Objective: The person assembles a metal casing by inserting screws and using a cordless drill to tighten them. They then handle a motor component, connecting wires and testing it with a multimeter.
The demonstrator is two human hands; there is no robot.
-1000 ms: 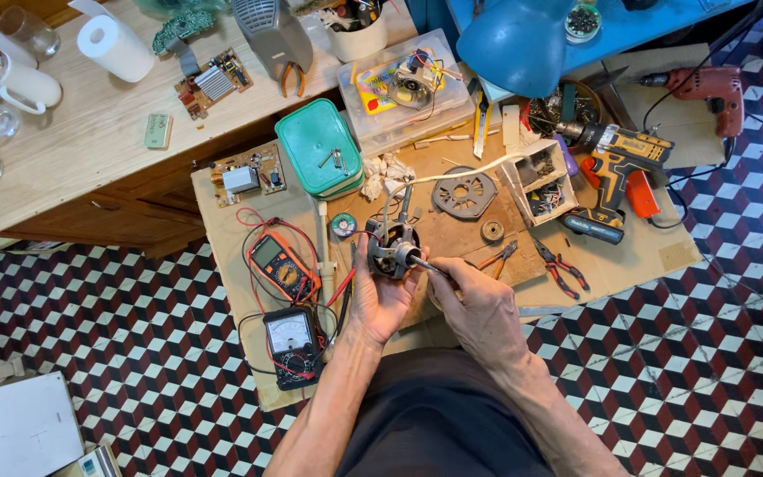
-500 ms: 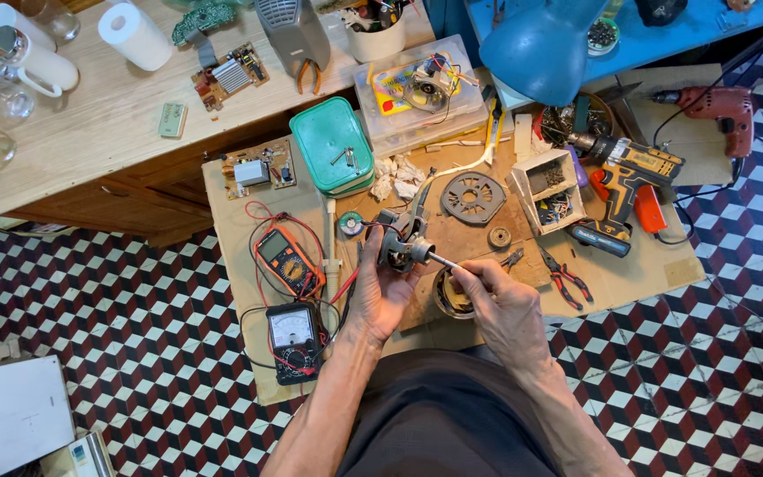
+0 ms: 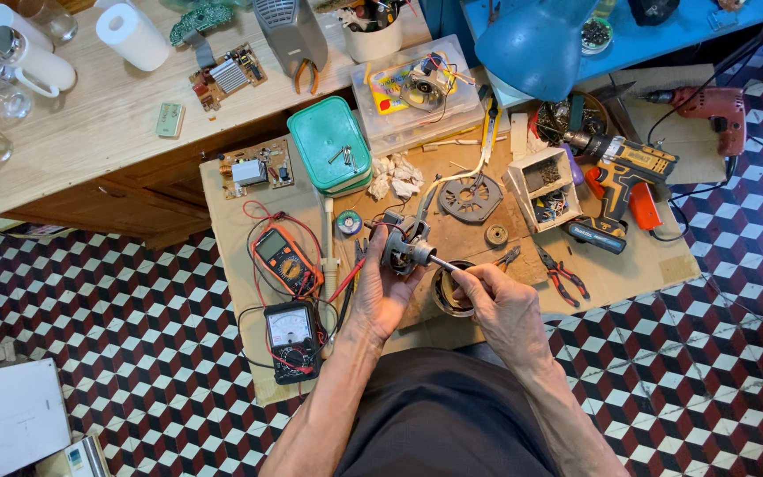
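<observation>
My left hand (image 3: 380, 296) grips a small grey electric motor (image 3: 402, 247) and holds it just above the cardboard-covered work board (image 3: 629, 278). The motor's steel shaft (image 3: 443, 262) sticks out to the right, and my right hand (image 3: 503, 309) pinches the tip of that shaft between thumb and fingers. A round dark motor part (image 3: 449, 296) lies under my right hand, partly hidden. A red probe lead (image 3: 346, 281) runs beside my left wrist.
An orange digital multimeter (image 3: 281, 259) and a black analogue meter (image 3: 291, 338) lie left of my hands. A green box (image 3: 329, 144), a round motor end plate (image 3: 472, 198), red pliers (image 3: 562, 275), two drills (image 3: 622, 168) (image 3: 708, 108) and a blue lamp (image 3: 536, 46) surround them.
The view has shifted slightly, so the board sits lower in frame. My hands have turned the motor a little and my right hand has slid out along the shaft to its tip.
</observation>
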